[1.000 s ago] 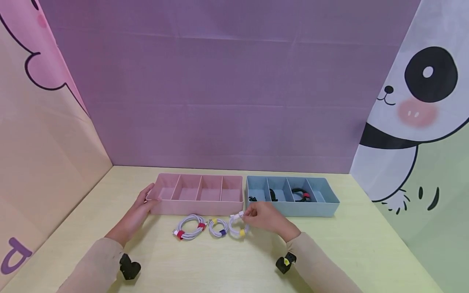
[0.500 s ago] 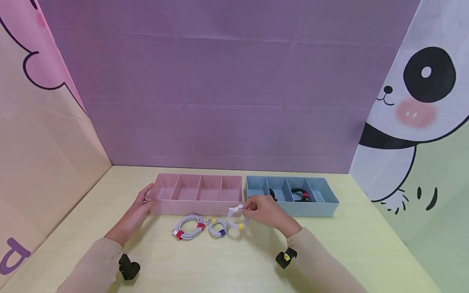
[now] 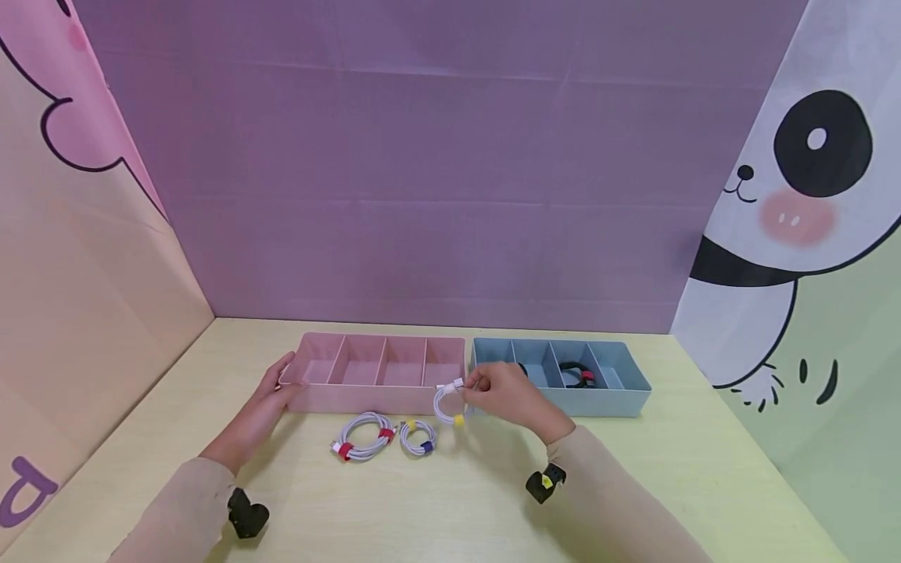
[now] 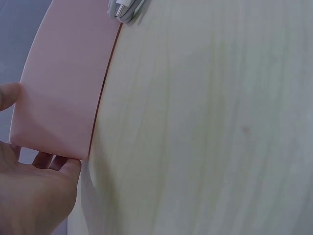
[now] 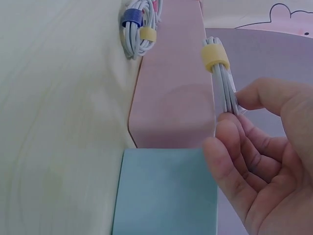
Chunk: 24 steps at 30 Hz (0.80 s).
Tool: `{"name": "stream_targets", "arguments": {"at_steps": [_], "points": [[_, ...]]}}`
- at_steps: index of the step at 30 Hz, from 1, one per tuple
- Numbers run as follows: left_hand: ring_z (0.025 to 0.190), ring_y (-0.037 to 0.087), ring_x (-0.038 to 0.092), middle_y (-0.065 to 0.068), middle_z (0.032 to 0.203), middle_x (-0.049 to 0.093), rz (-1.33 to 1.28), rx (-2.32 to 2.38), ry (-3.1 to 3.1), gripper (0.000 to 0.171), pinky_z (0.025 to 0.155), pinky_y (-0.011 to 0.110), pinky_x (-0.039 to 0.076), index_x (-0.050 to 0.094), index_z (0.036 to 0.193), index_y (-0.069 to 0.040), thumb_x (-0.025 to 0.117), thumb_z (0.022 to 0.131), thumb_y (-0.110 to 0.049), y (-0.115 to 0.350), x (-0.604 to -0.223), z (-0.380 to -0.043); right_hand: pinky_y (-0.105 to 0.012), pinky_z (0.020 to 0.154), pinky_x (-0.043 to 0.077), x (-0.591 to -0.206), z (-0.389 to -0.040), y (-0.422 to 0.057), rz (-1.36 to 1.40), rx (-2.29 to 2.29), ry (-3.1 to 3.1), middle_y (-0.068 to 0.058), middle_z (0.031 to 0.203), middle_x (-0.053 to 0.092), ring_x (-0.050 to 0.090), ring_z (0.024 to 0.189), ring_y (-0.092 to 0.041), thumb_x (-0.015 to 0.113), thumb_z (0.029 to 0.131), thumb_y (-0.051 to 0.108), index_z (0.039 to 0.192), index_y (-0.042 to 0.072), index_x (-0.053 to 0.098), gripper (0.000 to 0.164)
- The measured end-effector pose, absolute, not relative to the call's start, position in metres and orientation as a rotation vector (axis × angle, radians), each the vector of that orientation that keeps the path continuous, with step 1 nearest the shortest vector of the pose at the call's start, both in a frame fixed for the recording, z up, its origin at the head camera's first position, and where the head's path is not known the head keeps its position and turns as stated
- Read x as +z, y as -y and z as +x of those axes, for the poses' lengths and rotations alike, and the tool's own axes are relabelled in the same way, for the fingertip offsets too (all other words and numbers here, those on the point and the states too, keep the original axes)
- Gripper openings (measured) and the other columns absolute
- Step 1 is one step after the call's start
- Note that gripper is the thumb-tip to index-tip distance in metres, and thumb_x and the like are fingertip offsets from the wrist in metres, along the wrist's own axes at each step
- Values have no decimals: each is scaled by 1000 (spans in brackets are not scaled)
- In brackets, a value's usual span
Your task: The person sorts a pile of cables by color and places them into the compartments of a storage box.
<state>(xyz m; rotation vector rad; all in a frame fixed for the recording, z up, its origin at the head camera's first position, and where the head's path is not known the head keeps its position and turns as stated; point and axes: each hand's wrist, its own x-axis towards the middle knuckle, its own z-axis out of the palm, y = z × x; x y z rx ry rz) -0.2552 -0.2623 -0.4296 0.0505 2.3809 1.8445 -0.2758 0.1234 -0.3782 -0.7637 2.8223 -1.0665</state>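
Here, a coiled white cable [image 5: 225,88], yellow-banded.

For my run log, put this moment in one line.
right hand pinches yellow-banded white cable | left hand holds pink box | red-banded coil, smaller coil on table

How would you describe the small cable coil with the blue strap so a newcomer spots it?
Find the pink tray on the table. In front of it, a bigger white coil lies on the left and the smaller coil on the right. It wears a blue strap and a yellow one; the bigger has red, and the held coil in the right hand shows only yellow.
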Motion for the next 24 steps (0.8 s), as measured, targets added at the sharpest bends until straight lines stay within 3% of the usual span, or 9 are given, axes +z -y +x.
{"name": "stream_targets", "arguments": {"at_steps": [8, 19, 24], "points": [[150, 43, -4, 22, 164, -13, 50, 1848, -2371, 79, 118, 61, 7, -12, 160, -16, 45, 107, -29, 263, -429, -256, -22, 49, 33, -375, -283, -122, -764, -1075, -2837, 6, 64, 55, 42, 54, -7, 71, 91, 18, 88, 11, 71, 8], [150, 42, -6, 21, 164, -14, 20, 1838, -2367, 79, 118, 61, 7, -13, 161, -19, 45, 107, -30, 264, -431, -257, -24, 51, 36, -371, -290, -118, -782, -1087, -2844, 4, 67, 59, 46, 56, -10, 71, 93, 19, 93, 10, 72, 9], [149, 43, -7, 22, 163, -16, 38, 1843, -2368, 78, 118, 62, 6, -13, 160, -18, 44, 108, -28, 262, -429, -257, -25, 53, 43, -368, -296, -115, -756, -1074, -2853, 4, 72, 63, 51, 59, -11, 71, 93, 20, 95, 10, 72, 10]]}}
